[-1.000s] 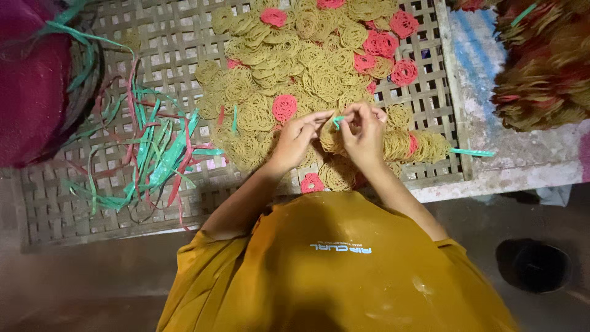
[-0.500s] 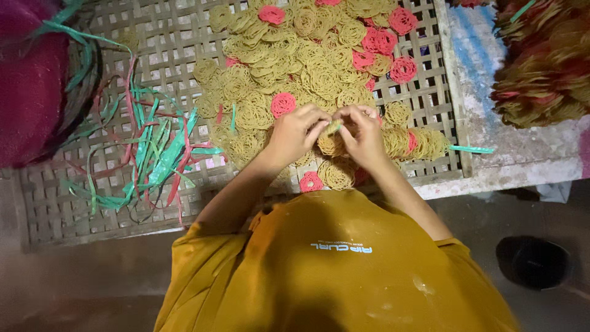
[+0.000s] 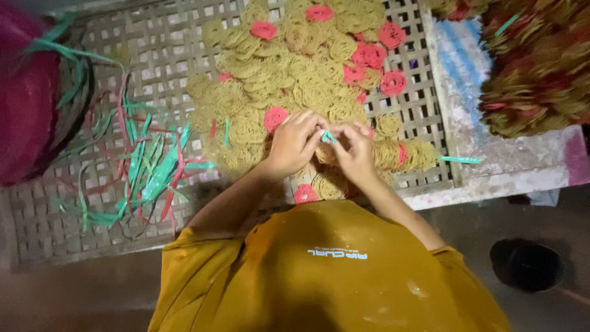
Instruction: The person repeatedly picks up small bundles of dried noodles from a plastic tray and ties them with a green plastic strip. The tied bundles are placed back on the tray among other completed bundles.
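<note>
From the head view, my left hand (image 3: 294, 142) and right hand (image 3: 353, 150) meet over the woven lattice tray (image 3: 153, 55), fingertips pressed together. Both pinch a thin green plastic strip (image 3: 327, 136) between them, the fingers curled tight around it; only a short bright bit of it shows between my thumbs. Just beneath my hands lies a small stack of yellow noodle-like coils (image 3: 329, 181), flat round spirals of fine, wiry strands. More of those coils spread across the tray beyond my knuckles, with pink coils (image 3: 369, 55) of the same lacy shape scattered among them. To the left, well apart, a loose tangle of green and red strips (image 3: 147, 172) lies limp and glossy on the lattice. My mustard-yellow shirt (image 3: 332, 270) fills the lower part, soft and matte.
</note>
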### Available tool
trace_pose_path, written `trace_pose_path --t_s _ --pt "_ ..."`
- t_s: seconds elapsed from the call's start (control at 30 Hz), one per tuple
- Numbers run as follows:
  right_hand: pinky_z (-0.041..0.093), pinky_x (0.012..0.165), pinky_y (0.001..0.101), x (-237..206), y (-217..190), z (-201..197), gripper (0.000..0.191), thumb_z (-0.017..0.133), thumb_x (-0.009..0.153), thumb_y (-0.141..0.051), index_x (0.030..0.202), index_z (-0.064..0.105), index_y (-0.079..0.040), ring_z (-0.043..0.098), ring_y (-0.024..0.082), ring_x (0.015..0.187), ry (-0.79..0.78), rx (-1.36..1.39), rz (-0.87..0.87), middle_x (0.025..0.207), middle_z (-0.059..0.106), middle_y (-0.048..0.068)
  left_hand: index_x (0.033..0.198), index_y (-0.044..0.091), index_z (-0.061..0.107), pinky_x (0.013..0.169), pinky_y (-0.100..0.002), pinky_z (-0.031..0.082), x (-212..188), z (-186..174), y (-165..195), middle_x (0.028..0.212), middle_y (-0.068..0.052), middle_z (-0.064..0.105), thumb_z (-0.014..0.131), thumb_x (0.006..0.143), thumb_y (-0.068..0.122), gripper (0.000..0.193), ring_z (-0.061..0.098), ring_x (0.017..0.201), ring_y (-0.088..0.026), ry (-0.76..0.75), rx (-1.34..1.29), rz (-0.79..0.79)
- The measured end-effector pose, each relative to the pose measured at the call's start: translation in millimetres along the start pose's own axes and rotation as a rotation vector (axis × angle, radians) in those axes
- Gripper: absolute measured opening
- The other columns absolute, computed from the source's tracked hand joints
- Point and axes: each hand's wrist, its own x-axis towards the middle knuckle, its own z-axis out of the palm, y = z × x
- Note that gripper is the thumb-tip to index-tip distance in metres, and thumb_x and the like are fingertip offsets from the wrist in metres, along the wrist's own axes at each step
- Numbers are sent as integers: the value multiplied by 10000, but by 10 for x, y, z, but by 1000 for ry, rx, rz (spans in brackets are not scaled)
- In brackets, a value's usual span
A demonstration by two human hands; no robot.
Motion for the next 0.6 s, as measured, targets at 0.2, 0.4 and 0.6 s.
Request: trace_pose_path --t_s 0.2,0.4,0.6 --pt "489 847 303 -80 288 -26 169 634 991 -59 1065 779 -16 670 158 846 138 246 102 952 773 68 1301 130 615 922 -381 566 1014 441 -326 1176 -85 692 509 1033 97 290 694 1054 -277 -141 -163 -145" --pt "504 849 299 -112 252 -59 185 620 984 -38 1087 773 -23 649 153 894 143 368 129 928 729 63 1332 81 575 1025 -454 475 2038 996 -457 1376 -199 573 758 833 197 544 550 1244 -389 -127 72 142" --pt "508 867 303 -64 247 -166 196 596 992 -61 1107 753 -32 647 153 907 127 510 197 963 718 62 1386 270 589 951 -447 536 2406 1172 -517 1460 -74 562 558 911 -2 549 599 1254 -321 -389 619 125"
